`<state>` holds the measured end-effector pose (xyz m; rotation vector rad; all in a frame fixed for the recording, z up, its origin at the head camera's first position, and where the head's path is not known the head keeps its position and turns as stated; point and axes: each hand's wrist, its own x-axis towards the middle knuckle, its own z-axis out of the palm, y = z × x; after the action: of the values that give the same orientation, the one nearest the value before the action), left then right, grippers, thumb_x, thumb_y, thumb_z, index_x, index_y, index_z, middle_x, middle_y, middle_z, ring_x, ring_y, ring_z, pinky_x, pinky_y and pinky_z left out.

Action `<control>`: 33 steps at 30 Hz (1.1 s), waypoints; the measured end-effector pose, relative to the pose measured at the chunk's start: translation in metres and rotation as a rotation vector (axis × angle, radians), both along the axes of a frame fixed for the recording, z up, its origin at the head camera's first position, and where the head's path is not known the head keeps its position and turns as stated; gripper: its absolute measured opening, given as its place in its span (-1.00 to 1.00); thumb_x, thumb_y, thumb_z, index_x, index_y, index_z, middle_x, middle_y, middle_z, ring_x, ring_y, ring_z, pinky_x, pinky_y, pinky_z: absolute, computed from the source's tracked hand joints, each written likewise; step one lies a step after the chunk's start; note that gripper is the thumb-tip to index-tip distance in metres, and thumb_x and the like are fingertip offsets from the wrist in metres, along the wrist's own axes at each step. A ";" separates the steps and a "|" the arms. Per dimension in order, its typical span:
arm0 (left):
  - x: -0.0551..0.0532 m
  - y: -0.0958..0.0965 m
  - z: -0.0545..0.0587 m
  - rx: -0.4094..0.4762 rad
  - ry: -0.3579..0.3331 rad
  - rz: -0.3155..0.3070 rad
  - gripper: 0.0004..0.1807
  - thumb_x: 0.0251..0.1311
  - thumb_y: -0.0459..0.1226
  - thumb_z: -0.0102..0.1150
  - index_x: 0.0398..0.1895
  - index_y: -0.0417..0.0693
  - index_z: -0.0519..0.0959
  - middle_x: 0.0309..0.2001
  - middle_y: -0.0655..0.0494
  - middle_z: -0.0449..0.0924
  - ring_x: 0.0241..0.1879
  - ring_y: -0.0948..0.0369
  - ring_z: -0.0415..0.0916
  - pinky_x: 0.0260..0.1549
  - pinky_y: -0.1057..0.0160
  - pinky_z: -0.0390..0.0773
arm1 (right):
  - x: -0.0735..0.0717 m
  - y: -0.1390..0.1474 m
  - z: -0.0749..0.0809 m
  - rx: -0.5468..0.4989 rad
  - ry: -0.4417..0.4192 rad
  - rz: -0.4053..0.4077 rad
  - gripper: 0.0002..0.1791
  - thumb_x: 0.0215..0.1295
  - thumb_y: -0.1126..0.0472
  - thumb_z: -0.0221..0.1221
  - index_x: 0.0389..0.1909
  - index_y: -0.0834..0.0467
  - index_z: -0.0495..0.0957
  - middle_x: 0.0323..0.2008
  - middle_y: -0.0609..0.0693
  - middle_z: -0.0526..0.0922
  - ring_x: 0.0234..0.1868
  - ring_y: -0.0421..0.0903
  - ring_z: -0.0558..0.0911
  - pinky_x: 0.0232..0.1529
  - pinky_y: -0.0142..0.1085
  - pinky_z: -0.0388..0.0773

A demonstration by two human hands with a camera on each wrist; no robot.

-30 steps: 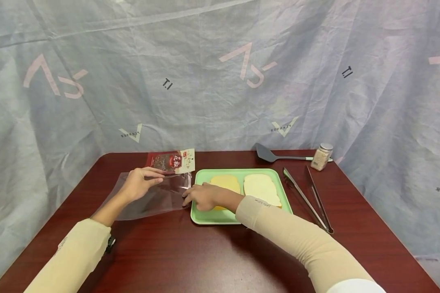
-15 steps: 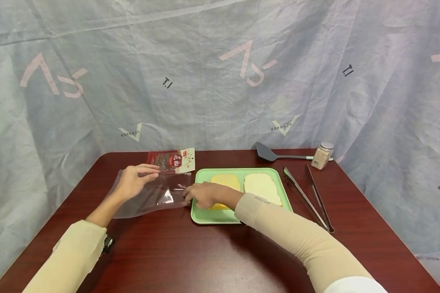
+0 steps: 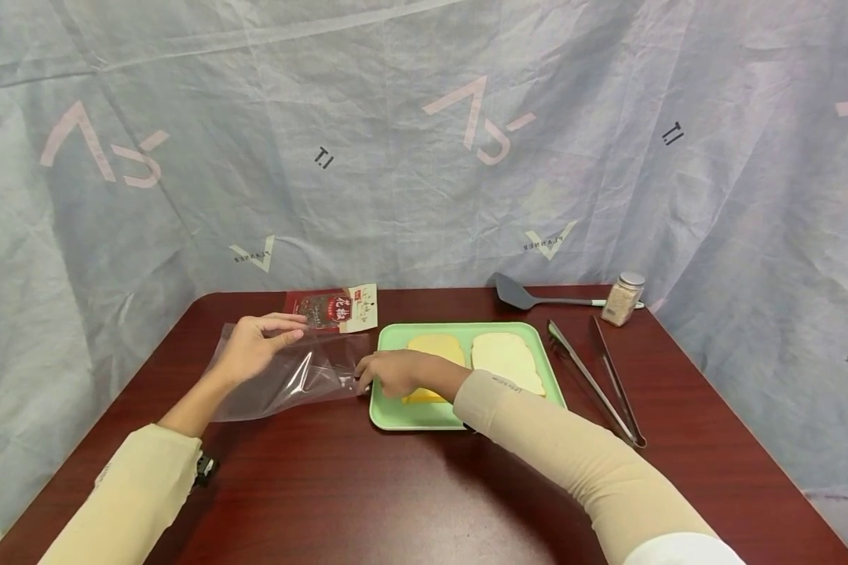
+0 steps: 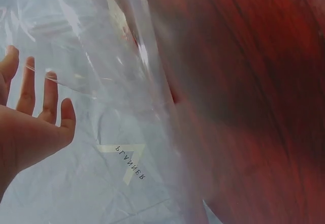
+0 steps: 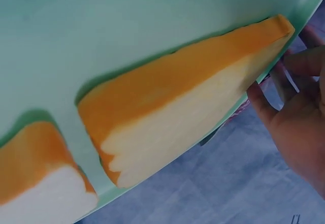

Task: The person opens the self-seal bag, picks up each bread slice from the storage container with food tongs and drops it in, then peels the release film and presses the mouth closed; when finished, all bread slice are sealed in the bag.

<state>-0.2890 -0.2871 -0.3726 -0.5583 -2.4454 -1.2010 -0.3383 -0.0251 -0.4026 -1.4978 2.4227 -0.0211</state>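
Note:
In the head view, a clear plastic bag lies across the left of the dark red table. My left hand is over its far left part, fingers straight and thumb apart from them. Seen from the left wrist, the fingers are spread, with clear film stretching beside and across them. At the bag's right end, my right hand pinches its edge with bent fingers. That hand overlaps the left rim of a green tray, which carries a yellowish bread slice and a paler slice.
A red seasoning packet lies behind the bag. Right of the tray are metal tongs, spread apart. Farther back lie a grey spatula and a glass jar with a silver lid. A grey printed cloth hangs behind the table.
My left hand has drawn slightly left and back from the packet. The bag's film has shifted, with brighter glare on it. My right hand stays nearly in place at the bag's end.

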 end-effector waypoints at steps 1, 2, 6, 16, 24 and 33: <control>0.000 0.000 0.000 -0.001 -0.019 -0.007 -0.81 0.22 -0.39 0.33 -0.15 -0.33 0.73 -0.04 -0.21 0.68 0.08 -0.03 0.58 -0.05 0.59 0.41 | 0.000 -0.001 0.000 -0.004 0.007 -0.002 -0.35 0.18 0.56 -0.10 0.15 0.00 0.65 0.33 -0.04 0.45 0.38 -0.08 0.38 0.28 -0.35 0.34; 0.000 0.001 -0.001 -0.001 -0.035 -0.013 -0.81 0.22 -0.38 0.32 -0.15 -0.33 0.73 -0.03 -0.21 0.68 0.10 -0.08 0.57 -0.06 0.58 0.42 | 0.000 -0.002 0.001 -0.007 0.007 -0.015 -0.34 0.17 0.57 -0.11 0.15 0.00 0.64 0.31 -0.05 0.47 0.37 -0.09 0.39 0.24 -0.37 0.36; 0.002 0.003 -0.002 0.002 -0.077 -0.027 -0.79 0.23 -0.36 0.32 -0.12 -0.32 0.72 -0.01 -0.18 0.68 0.14 -0.11 0.54 -0.08 0.56 0.44 | -0.001 -0.009 0.003 -0.033 0.029 -0.054 -0.38 0.26 0.54 -0.10 0.18 -0.02 0.62 0.22 -0.12 0.57 0.28 -0.17 0.48 -0.03 -0.42 0.47; 0.004 0.005 -0.006 0.031 -0.119 -0.036 -0.77 0.24 -0.34 0.32 -0.10 -0.32 0.72 0.03 -0.23 0.65 0.18 -0.08 0.52 -0.04 0.53 0.43 | 0.000 -0.027 -0.006 -0.098 0.162 -0.008 -0.70 0.44 0.28 0.07 -0.04 -0.12 0.68 -0.09 -0.21 0.62 -0.09 -0.29 0.56 -0.23 -0.41 0.51; 0.003 0.001 -0.007 0.036 -0.127 -0.046 -0.78 0.26 -0.37 0.30 -0.09 -0.34 0.71 0.05 -0.18 0.66 0.21 -0.10 0.48 -0.04 0.55 0.43 | 0.001 -0.024 -0.009 0.020 0.250 0.003 -0.68 0.41 0.02 0.18 0.15 -0.21 0.62 0.25 -0.20 0.50 0.25 -0.11 0.41 0.16 -0.13 0.44; 0.006 0.006 -0.009 -0.088 -0.136 -0.027 -0.83 0.25 -0.32 0.31 -0.13 -0.17 0.76 0.07 -0.07 0.66 0.20 -0.09 0.49 -0.17 0.29 0.61 | 0.003 -0.019 -0.007 -0.032 0.212 -0.047 -0.72 0.47 0.01 0.11 0.12 -0.20 0.62 0.28 -0.14 0.48 0.30 -0.09 0.39 0.25 0.01 0.32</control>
<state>-0.2825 -0.2816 -0.3814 -0.5518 -2.6236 -1.1829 -0.3354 -0.0442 -0.4095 -1.5259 2.6343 0.0944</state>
